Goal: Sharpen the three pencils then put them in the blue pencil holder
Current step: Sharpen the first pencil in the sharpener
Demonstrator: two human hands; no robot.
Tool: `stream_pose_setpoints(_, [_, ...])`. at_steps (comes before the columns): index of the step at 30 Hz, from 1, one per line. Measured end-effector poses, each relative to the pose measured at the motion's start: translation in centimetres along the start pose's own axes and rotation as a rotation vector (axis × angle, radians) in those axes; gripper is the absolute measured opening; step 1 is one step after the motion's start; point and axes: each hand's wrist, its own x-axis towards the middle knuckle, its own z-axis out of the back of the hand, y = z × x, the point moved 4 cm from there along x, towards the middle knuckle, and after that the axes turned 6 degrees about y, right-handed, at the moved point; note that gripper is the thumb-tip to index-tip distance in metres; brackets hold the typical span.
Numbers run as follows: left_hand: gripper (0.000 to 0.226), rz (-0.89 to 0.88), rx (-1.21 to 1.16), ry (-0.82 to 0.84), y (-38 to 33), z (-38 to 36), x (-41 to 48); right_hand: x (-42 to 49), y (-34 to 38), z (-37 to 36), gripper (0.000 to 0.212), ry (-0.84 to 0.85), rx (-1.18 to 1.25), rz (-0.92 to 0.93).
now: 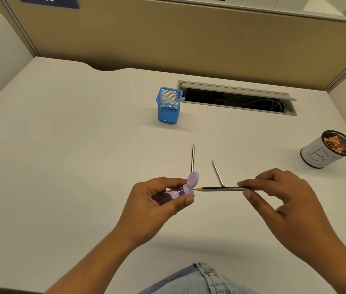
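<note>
My left hand (157, 200) grips a lilac barrel sharpener (38, 188) lying sideways, its hinged lid flipped open upward. My right hand (278, 194) pinches a grey pencil (220, 189) held level, its sharp tip right at the sharpener's opening. Two more pencils lie on the white desk: one (192, 158) points away, just behind the sharpener; the other (217, 172) lies slanted, tip away, behind the held pencil. The blue mesh pencil holder (168, 106) stands upright farther back, with nothing showing inside.
A white-wrapped mesh cup (327, 149) holding pencil shavings stands at the right. An open cable slot (237, 98) is cut into the desk beside the blue holder. Tan partition walls (167, 39) close the back and sides. My denim-clad knee shows at the near edge.
</note>
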Motion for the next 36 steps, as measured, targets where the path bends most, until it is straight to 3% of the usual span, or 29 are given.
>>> stream_pose_setpoints(6, [0.03,-0.033,0.112,0.071,-0.9,0.1,-0.9,-0.3,1.7,0.3,0.02,0.005,-0.096,0.142])
stream_pose_setpoints(13, [0.026,-0.028,0.066,0.148,-1.9,-0.2,-1.6,-1.2,3.2,1.4,0.019,-0.169,-0.197,0.418])
stream_pose_setpoints(17, [0.024,-0.162,0.162,0.106,-3.1,-0.2,-2.1,-0.9,4.3,2.3,0.024,-0.149,-0.206,0.465])
stream_pose_setpoints(19, [0.024,-0.264,0.256,0.091,-3.9,0.0,-2.0,-0.4,4.5,2.4,0.027,-0.03,-0.08,0.28])
stream_pose_setpoints(22, [0.027,-0.398,0.4,0.128,-4.7,0.2,-1.8,0.1,3.6,1.5,0.036,0.291,0.246,-0.134])
stream_pose_setpoints(25, [0.027,-0.395,0.441,0.164,-4.7,0.1,-1.6,0.4,3.4,1.2,0.04,0.453,0.309,-0.216])
stream_pose_setpoints(29, [0.021,-0.268,0.33,0.137,-4.1,0.3,-1.3,0.7,4.4,2.7,0.036,0.225,-0.061,0.038])
stream_pose_setpoints(33, [0.025,-0.213,0.13,0.094,-3.9,-0.3,-1.6,0.9,5.8,4.1,0.024,-0.079,-0.255,0.481])
stream_pose_setpoints(36, [0.026,-0.298,0.174,0.024,-4.3,-0.2,-1.7,0.8,6.1,4.0,0.029,-0.104,-0.312,0.562])
